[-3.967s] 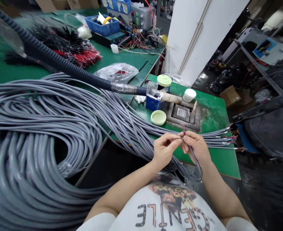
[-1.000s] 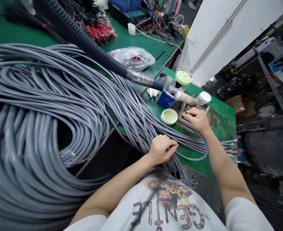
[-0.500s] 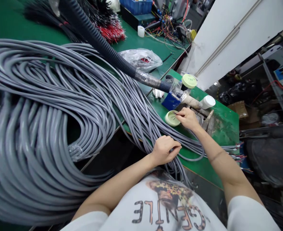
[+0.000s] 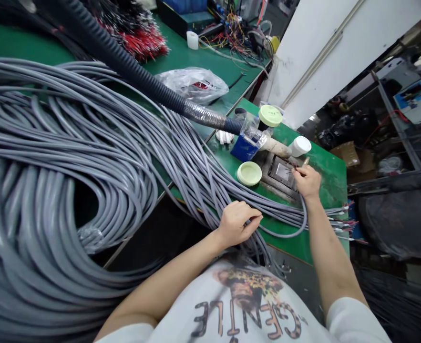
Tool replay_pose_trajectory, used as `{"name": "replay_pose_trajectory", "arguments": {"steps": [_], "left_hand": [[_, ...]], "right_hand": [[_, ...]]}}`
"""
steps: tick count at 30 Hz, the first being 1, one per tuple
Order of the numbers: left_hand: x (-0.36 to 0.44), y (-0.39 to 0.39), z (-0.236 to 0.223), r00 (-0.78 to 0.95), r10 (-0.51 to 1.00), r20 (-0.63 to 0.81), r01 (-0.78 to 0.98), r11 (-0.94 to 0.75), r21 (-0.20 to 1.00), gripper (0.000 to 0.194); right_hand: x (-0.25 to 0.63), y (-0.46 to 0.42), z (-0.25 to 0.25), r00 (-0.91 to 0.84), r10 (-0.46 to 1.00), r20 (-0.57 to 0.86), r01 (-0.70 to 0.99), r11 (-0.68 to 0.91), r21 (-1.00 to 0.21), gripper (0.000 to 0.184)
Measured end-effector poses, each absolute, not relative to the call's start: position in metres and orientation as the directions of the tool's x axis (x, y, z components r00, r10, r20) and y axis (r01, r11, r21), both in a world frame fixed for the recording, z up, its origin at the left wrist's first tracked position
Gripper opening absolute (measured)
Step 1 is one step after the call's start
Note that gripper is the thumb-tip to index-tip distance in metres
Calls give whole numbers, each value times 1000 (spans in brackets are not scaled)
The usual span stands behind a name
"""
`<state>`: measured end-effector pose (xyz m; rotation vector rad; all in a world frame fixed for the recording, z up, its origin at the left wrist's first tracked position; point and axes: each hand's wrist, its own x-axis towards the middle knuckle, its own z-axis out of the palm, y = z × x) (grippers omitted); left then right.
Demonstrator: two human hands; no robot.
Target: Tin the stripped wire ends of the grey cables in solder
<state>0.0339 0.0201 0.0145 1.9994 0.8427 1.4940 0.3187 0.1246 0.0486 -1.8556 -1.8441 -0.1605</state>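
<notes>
My right hand (image 4: 307,182) is closed on the stripped end of a grey cable (image 4: 304,214), which loops down below it. Thin dark wires from that end point left over the shiny square surface of a solder pot (image 4: 282,172). Whether the wire tips touch the surface I cannot tell. My left hand (image 4: 237,221) is closed in a loose fist at the bundle of grey cables (image 4: 210,176); its palm side is hidden, and the looped cable runs out beside it. A pale green round tub (image 4: 249,173) sits left of the pot.
A ribbed black hose (image 4: 160,93) with a pipe end hangs across the bench to the pot. Behind it are a blue box (image 4: 245,146), a green-lidded jar (image 4: 270,116) and a white tub (image 4: 299,146). Large grey cable coils (image 4: 35,228) fill the left side.
My right hand has moved right, carrying the wire ends from the pale green tub to over the solder pot. My left hand keeps its closed pose at the cables. The view has shifted slightly.
</notes>
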Motion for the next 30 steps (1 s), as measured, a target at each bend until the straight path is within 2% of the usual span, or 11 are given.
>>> {"name": "replay_pose_trajectory", "arguments": {"steps": [14,30], "left_hand": [[34,20,14,212,725,655,190,-688,700,5],[34,20,15,216,727,651,194,-686,702,3]], "right_hand": [[333,129,24,81,934,349,983,-17,-183,29],[331,130,24,97,936,338,969,-11,-247,26]]}}
